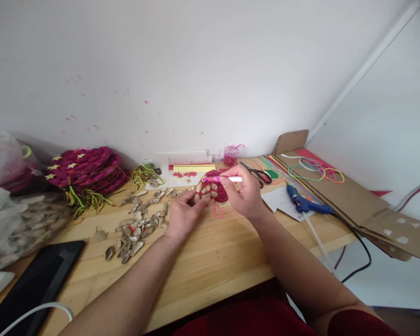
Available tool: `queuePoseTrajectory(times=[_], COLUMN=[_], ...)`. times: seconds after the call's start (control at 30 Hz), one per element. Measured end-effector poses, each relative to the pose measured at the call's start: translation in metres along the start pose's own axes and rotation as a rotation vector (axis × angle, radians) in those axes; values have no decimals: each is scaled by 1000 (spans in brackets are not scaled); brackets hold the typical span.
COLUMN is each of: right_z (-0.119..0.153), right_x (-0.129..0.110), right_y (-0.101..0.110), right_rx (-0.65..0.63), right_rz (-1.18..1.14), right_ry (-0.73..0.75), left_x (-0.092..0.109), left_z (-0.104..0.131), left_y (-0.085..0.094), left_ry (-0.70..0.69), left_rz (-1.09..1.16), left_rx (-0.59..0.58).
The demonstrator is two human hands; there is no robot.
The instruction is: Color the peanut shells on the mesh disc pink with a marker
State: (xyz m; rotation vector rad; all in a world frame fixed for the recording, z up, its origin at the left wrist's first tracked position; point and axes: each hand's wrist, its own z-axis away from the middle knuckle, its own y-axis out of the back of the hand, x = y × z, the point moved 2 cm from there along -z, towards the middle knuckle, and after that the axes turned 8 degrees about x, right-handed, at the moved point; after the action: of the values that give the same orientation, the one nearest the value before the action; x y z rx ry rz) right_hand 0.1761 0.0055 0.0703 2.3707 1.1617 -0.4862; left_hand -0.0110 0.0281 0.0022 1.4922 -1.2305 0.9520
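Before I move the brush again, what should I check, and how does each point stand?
1. Right hand gripping the brush: ok.
2. Left hand steadying the craft piece: ok.
3. Paint cup upright: ok, by the wall.
4. Glue gun apart from both hands: ok, off to the right.
5. Shells on the piece all pink: not ok, several bare.
6. Enough paint on the bristles: cannot tell, too small.

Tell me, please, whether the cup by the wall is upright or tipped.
Upright: the cup stands with its rim uppermost, reddish contents low inside.
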Motion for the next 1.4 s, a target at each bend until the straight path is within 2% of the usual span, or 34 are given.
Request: queuePoseTrajectory(times=[0.17,0.4,0.63,0.87,1.03,1.1,1.17,1.27,1.33,1.4], right_z=[-1,3,2,0,2,-2,-14,-47,-74,-96], right_x=[1,-18,-20,-11,-10,-2,13,45,69,90], right_y=[2,-7,-5,2,0,4,11,24,28,25], right_rx=[43,-43,-43,47,10,70,159,278,282,155], right_rz=[81,11,26,63,68,110,116,151,275,469], right_ry=[52,197,134,25,38,12,-96,-264,-337,-411], left_x=[0,4,5,7,1,-3,-6,-8,-8,-7], left_z=[0,1,2,3,1,-1,-3,-4,-4,-4], left_y=[0,2,0,0,0,-1,-3,-4,-5,-5], left_ry=[-8,-22,-40,-55,-28,-8,21,67,86,92], left_rz=[-28,13,2,-11,30,63,60,74,106,115], left_rx=[0,19,40,31,21,15,14,1,-13,-13])
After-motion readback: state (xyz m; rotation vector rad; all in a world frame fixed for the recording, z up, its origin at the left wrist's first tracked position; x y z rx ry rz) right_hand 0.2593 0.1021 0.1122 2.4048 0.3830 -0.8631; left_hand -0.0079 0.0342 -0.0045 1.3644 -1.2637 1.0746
